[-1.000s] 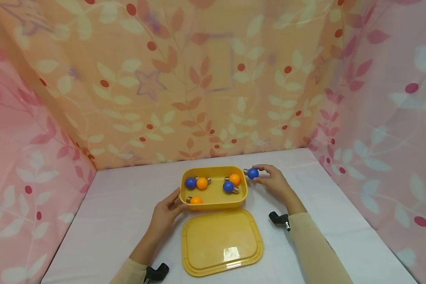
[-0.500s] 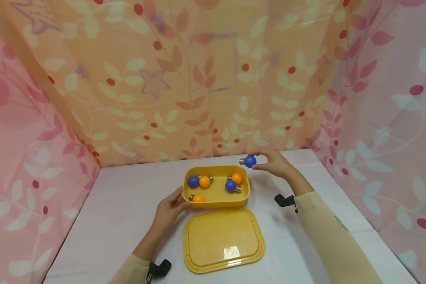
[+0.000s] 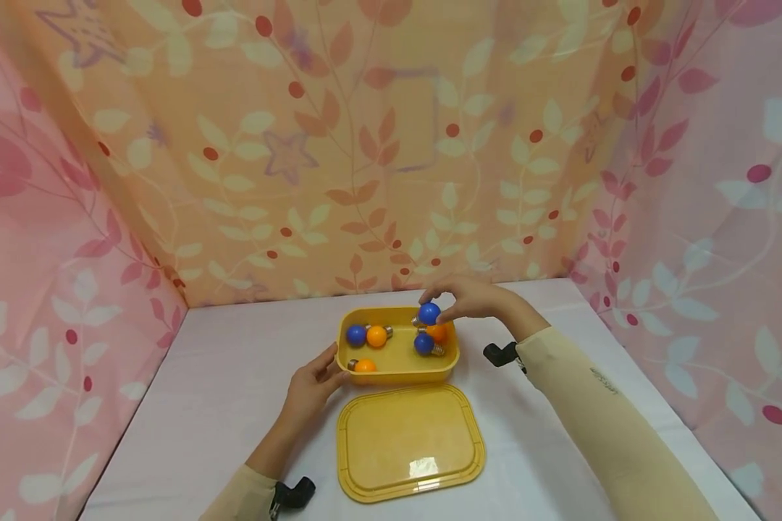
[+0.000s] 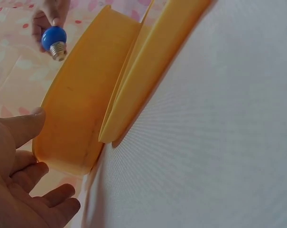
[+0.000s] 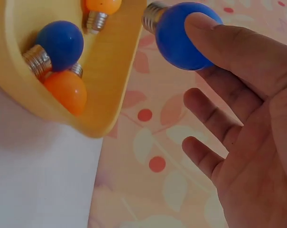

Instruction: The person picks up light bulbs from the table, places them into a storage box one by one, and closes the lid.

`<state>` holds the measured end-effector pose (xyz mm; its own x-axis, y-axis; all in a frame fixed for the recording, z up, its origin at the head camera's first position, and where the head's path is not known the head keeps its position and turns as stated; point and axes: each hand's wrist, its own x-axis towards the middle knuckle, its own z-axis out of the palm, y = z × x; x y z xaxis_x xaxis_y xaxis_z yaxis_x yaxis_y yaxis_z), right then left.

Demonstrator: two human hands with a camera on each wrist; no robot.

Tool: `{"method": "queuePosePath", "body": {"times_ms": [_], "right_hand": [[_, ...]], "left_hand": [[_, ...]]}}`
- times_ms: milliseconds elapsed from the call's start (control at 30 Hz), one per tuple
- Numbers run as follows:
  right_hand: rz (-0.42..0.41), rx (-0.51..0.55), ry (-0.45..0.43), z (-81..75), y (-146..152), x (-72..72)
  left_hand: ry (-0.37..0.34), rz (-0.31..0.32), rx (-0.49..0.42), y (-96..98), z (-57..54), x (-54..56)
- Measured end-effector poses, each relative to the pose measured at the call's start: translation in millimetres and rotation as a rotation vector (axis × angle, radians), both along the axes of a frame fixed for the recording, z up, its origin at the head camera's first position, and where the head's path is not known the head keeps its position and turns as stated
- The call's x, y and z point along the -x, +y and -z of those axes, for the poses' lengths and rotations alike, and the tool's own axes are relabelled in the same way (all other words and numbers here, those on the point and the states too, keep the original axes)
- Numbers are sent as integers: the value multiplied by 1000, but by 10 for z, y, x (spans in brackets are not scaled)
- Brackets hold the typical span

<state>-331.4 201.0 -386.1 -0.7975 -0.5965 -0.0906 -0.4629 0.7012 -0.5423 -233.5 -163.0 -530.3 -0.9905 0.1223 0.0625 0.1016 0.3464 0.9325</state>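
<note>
My right hand (image 3: 472, 298) pinches a blue light bulb (image 3: 429, 313) between thumb and fingers, above the right back part of a yellow plastic box (image 3: 391, 377). In the right wrist view the held bulb's metal screw base points towards the box. My left hand (image 3: 309, 387) grips the box's left end, thumb at the front; the left wrist view shows the thumb (image 4: 27, 127) against its wall. Inside lie blue and orange bulbs: a blue bulb (image 3: 356, 335) and an orange bulb (image 3: 376, 336) at left, another orange one (image 3: 365, 367) in front, and a blue-orange pair at right.
A yellow lid (image 3: 410, 443) lies flat in front of the box on the white tablecloth (image 3: 234, 362). Patterned cloth walls stand behind and on both sides. Each wrist carries a black camera mount (image 3: 500, 354).
My right hand lifted the blue bulb from beside the box's right end, then moved it left to above the box. The left hand stays at the box's left end.
</note>
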Motion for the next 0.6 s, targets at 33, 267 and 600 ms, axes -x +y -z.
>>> {"method": "queuePosePath", "body": {"times_ms": [33,267,600], "right_hand": [[-16,-18,-6,-5,-36,6],[-80,-81,-92,71,-226,43],[-93,-94,-215,276,-364,72]], "left_hand": [[-2,-1,-6,2,-2,0],[-15,-5,-23,4,-6,-14],[1,11,-25,0,12,0]]}}
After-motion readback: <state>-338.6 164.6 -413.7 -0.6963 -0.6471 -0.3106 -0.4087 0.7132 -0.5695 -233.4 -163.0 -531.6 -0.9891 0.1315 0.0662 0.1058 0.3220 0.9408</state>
